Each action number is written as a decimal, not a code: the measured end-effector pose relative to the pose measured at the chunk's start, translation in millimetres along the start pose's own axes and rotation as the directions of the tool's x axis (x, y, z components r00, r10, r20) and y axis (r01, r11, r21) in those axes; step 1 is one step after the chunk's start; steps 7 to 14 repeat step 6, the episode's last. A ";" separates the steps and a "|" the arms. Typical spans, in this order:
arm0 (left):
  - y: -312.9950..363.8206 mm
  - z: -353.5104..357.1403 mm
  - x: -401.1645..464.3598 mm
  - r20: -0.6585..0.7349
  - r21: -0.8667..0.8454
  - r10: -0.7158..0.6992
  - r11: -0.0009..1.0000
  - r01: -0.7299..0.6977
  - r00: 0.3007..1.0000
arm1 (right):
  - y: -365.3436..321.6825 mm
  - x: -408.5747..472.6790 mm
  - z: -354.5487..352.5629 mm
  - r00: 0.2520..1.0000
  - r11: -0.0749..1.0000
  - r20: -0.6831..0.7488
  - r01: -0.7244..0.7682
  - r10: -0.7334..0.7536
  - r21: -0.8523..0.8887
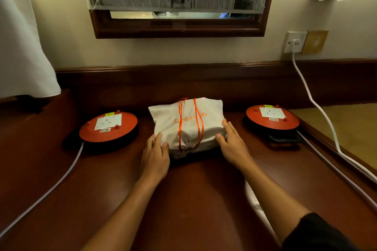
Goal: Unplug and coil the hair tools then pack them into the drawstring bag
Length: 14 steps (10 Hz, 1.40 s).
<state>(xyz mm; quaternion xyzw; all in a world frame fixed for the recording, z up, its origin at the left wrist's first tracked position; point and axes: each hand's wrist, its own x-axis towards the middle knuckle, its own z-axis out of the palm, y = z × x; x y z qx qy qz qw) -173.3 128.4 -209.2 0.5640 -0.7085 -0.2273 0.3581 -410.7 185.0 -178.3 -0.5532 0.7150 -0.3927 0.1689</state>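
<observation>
A white drawstring bag (188, 125) with orange cords and orange lettering lies bulging in the middle of the dark wooden desk (193, 195), its cinched mouth facing me. The orange cords are laid back over its top. My left hand (156, 156) touches the bag's near left corner with straight fingers. My right hand (231, 142) lies flat against its right side. No hair tool shows; whatever fills the bag is hidden by the cloth.
Two orange extension reels flank the bag, one at the left (108, 128) and one at the right (272, 117), each with an empty socket on top. White cables (318, 108) run from the reels and from a wall socket (294, 42). A framed mirror (179, 26) hangs behind.
</observation>
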 end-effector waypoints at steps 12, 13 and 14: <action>-27.5 -41.9 -108.4 0.266 0.521 -0.023 0.844 -0.124 0.964 | 21.2 -114.8 14.3 0.988 0.843 0.147 0.034 0.054 -0.536; -27.5 -41.9 -108.4 0.266 0.521 -0.023 0.844 -0.124 0.964 | 21.2 -114.8 14.3 0.988 0.843 0.147 0.034 0.054 -0.536; -27.5 -41.9 -108.4 0.266 0.521 -0.023 0.844 -0.124 0.964 | 21.2 -114.8 14.3 0.988 0.843 0.147 0.034 0.054 -0.536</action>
